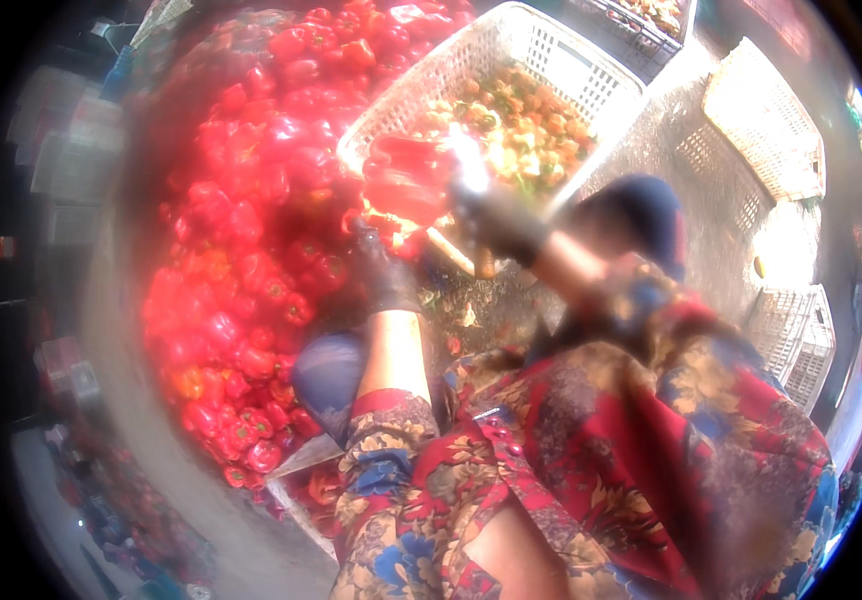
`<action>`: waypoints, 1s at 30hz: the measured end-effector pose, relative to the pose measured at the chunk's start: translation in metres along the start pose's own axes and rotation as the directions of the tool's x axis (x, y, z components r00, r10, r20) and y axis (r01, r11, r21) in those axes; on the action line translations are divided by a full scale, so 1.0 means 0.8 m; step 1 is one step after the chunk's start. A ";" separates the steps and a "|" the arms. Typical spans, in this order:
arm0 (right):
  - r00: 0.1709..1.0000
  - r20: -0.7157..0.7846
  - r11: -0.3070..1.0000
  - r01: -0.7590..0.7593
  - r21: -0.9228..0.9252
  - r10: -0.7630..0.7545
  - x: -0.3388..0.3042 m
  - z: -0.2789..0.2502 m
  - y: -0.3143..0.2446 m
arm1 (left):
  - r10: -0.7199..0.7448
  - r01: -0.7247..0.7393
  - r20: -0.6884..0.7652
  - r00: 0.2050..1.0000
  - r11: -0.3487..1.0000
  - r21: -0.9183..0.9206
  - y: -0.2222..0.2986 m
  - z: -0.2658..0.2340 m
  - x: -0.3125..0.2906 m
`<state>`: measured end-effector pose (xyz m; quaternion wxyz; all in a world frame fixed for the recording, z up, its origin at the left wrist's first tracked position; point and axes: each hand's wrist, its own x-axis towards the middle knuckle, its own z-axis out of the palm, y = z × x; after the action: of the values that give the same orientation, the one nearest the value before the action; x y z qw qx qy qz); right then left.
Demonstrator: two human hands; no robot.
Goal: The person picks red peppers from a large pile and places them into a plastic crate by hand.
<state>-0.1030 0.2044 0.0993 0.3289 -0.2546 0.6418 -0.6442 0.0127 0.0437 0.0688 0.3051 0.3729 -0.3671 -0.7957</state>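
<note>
My left hand (383,268), in a dark glove, is closed on a red bell pepper (406,182) at the near edge of a white plastic crate (376,122). Right beside the pepper, my right hand (506,225), also gloved, is closed around what looks like a knife (485,264). A brown handle end shows below that hand, and glare hides the part above it. Inside the crate lie yellow-green pepper cores (536,118). A big heap of red bell peppers (241,235) spreads to the left of my hands.
Below the heap, a pale-edged container (301,460) with red pieces stands by my left leg. Perforated white crates (766,120) stand at the right, another white crate (796,340) nearer. A dark crate (641,25) holds more pieces at the top. Scraps lie on the wet floor (481,310).
</note>
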 end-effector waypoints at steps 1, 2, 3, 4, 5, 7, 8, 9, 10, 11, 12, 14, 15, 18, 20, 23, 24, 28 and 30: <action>1.000 -0.014 0.995 0.010 -0.099 -0.011 0.000 0.014 -0.015 | 0.047 -0.046 0.014 0.999 0.998 -0.046 -0.023 -0.048 0.031; 0.998 -0.057 0.978 -0.001 -0.208 -0.011 -0.001 0.014 -0.022 | 0.069 -0.069 0.003 0.998 0.997 -0.023 -0.031 -0.051 0.036; 0.984 -0.124 0.984 -0.142 -0.108 0.129 -0.003 0.014 -0.044 | 0.087 -0.087 -0.003 0.996 0.996 0.003 -0.023 -0.035 0.027; 0.946 -0.176 0.962 -0.274 0.001 0.270 -0.003 0.013 -0.053 | 0.109 -0.104 -0.047 0.993 0.990 0.100 -0.015 -0.019 0.015; 0.973 -0.218 0.948 -0.139 -0.287 0.077 0.006 -0.012 -0.009 | 0.130 -0.115 -0.065 0.989 0.974 0.195 -0.003 0.010 0.001; 0.970 -0.175 0.749 0.013 -0.663 -0.171 0.028 -0.026 0.061 | 0.507 -0.539 0.202 0.838 0.711 0.451 -0.043 -0.083 0.055; 0.972 -0.150 0.756 0.039 -0.653 -0.180 0.040 -0.032 0.072 | 0.546 -0.605 0.280 0.790 0.615 0.506 -0.053 -0.107 0.072; 0.973 -0.124 0.764 0.070 -0.641 -0.193 0.052 -0.037 0.078 | 0.582 -0.669 0.357 0.730 0.506 0.544 -0.058 -0.129 0.086; 0.979 -0.111 0.856 0.094 -0.508 -0.173 0.065 -0.046 0.076 | 0.547 -0.639 0.353 0.759 0.522 0.565 -0.057 -0.130 0.093; 0.984 -0.087 0.928 0.116 -0.355 -0.156 0.077 -0.048 0.066 | 0.514 -0.608 0.345 0.785 0.532 0.590 -0.051 -0.132 0.097; 0.988 -0.055 0.973 0.130 -0.191 -0.143 0.088 -0.048 0.056 | 0.483 -0.576 0.334 0.809 0.539 0.615 -0.043 -0.134 0.099; 0.950 0.042 0.893 0.306 -0.329 -0.310 0.096 -0.071 0.034 | 0.418 -0.519 0.313 0.853 0.619 0.590 -0.031 -0.085 0.086; 0.893 0.158 0.679 0.427 -0.597 -0.422 0.087 -0.083 -0.012 | 0.368 -0.475 0.300 0.880 0.697 0.537 -0.033 -0.039 0.069; 0.811 0.438 0.407 0.577 -0.708 -0.388 0.088 0.002 -0.132 | 0.390 -0.465 0.272 0.880 0.587 0.663 0.099 0.007 -0.035; 0.729 0.648 0.224 0.684 -0.694 -0.219 0.127 0.014 -0.138 | 0.599 -0.743 0.439 0.670 0.529 0.411 0.119 0.004 -0.025; 0.644 0.753 0.489 0.704 -0.514 -0.136 0.133 0.050 -0.166 | 0.628 -0.636 0.215 0.748 0.583 0.506 0.133 -0.016 -0.016; 0.667 0.737 0.545 0.658 -0.519 -0.104 0.135 0.055 -0.183 | 0.655 -0.657 0.161 0.738 0.644 0.393 0.142 -0.008 -0.014; 0.692 0.707 0.644 0.609 -0.463 -0.146 0.140 0.135 -0.219 | 0.643 -0.620 -0.183 0.744 0.766 0.169 0.201 -0.052 -0.035; 0.782 0.612 0.742 0.479 -0.470 -0.117 0.093 0.191 -0.253 | 0.557 -0.594 -0.324 0.765 0.804 -0.021 0.251 -0.085 -0.086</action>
<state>-0.0566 0.0398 0.3010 0.2860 -0.6218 0.6390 -0.3511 0.1473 -0.0373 0.2264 0.6094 0.3397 -0.3630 -0.6177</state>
